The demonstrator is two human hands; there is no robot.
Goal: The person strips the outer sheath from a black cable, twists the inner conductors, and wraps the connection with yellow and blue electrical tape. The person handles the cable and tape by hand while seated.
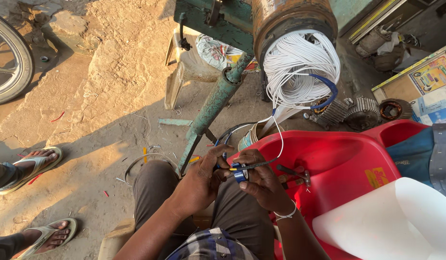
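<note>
Blue tape roll (240, 174) sits pinched between left hand (200, 185) and right hand (262, 183); small, possibly partly used; white wire (280, 139) runs upward.

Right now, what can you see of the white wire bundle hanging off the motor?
The white wire bundle is a thick coil of many thin, plastic-looking strands, looped out of the open end of the rusty motor at top centre. A blue sleeve curves across its lower right. The strands gather at the bottom into a tail, from which one white strand runs down to the right hand.
</note>
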